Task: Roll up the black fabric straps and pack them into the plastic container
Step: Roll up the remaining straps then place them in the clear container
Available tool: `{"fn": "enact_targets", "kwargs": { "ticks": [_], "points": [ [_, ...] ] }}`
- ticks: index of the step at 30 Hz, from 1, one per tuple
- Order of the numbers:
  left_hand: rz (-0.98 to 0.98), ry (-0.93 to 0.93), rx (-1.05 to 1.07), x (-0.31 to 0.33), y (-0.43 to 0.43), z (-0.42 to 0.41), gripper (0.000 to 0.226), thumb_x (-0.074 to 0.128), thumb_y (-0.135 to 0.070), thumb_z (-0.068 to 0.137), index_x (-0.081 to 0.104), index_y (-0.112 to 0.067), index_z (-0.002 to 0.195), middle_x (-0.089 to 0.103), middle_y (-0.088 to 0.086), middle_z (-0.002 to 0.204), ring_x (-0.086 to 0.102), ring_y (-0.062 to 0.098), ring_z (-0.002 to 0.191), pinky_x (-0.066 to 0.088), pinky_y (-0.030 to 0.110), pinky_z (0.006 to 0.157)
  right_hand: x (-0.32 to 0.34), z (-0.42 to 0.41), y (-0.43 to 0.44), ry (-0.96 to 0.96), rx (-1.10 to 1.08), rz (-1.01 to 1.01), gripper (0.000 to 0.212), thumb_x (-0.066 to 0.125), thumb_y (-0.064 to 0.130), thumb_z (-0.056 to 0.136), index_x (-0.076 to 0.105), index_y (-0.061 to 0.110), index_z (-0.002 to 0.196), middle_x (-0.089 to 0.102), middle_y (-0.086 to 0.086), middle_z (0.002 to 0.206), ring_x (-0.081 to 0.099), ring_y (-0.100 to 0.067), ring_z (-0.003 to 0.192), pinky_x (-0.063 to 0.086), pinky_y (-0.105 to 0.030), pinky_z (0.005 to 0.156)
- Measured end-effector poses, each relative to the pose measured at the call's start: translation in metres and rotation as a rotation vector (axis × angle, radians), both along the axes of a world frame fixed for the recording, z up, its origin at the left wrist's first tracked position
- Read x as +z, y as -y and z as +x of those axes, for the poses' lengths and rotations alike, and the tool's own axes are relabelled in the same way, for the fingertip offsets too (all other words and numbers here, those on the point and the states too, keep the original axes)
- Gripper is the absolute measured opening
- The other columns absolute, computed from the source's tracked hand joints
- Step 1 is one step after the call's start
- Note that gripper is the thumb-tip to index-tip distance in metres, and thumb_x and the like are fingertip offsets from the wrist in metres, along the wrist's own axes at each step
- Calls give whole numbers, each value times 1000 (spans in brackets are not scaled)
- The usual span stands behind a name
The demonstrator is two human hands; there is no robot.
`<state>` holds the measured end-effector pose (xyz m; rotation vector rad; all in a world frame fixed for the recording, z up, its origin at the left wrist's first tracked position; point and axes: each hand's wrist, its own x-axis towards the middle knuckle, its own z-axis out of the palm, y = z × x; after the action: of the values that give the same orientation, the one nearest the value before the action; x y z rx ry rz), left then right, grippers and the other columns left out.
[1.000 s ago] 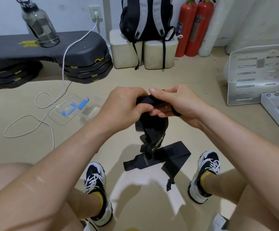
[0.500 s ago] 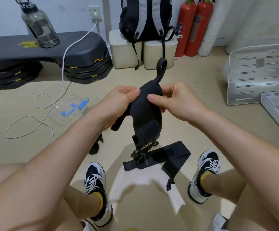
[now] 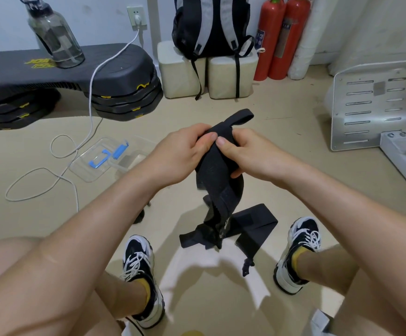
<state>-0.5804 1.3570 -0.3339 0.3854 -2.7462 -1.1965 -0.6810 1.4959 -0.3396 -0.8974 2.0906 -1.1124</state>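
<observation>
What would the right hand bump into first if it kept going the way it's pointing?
The right hand points toward the left hand. It grips the black strap between them, so it would probably push that into the left hand's thumb first.

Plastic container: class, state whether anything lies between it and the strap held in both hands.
Nothing visible does. The black strap, gripped by the left hand and right hand, hangs right of the plastic container; only the left wrist overlaps it in view. The white cable lies beyond it.

Two straps (image 3: 217, 166) (image 3: 254, 223), one container (image 3: 127, 163), two extinguishers (image 3: 268, 42) (image 3: 291, 37), one bottle (image 3: 56, 37), one backpack (image 3: 211, 23).
</observation>
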Motion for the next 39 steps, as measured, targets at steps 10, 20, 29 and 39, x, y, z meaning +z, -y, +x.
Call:
{"fn": "enact_targets", "kwargs": {
  "ticks": [10, 20, 29, 39],
  "points": [
    [494, -33, 160, 5, -7, -1, 37, 47, -37, 103, 62, -13, 79, 47, 3, 63, 39, 16, 56, 31, 25, 50, 3, -4, 0, 409, -18, -171, 21, 52, 31, 102, 68, 18, 99, 69, 2, 89, 61, -8, 77, 45, -20, 58],
    [371, 188, 55, 8, -1, 3, 76, 84, -28, 69, 37, -37, 128, 72, -4, 78, 69, 26, 72, 59, 47, 67, 2, -8, 0, 310, -218, -179, 27, 62, 22, 97, 71, -2, 106, 73, -21, 106, 67, -24, 92, 50, -49, 98],
    [-677, -179, -31, -3, -6, 3, 48, 64, -14, 84, 54, -12, 131, 63, 14, 96, 61, 41, 85, 47, 43, 67, 2, -13, 1, 400, -305, -267, 19, 62, 22, 97, 70, 10, 86, 70, 1, 73, 65, -8, 66, 49, -22, 61],
    [-33, -87, -25, 18, 5, 5, 39, 54, 0, 90, 63, -21, 121, 69, -11, 83, 71, 5, 69, 47, 10, 60, 4, -12, 0, 353, -232, -386, 8, 70, 6, 88, 67, 10, 95, 76, 0, 82, 73, -12, 81, 56, -23, 72]
  ]
}}
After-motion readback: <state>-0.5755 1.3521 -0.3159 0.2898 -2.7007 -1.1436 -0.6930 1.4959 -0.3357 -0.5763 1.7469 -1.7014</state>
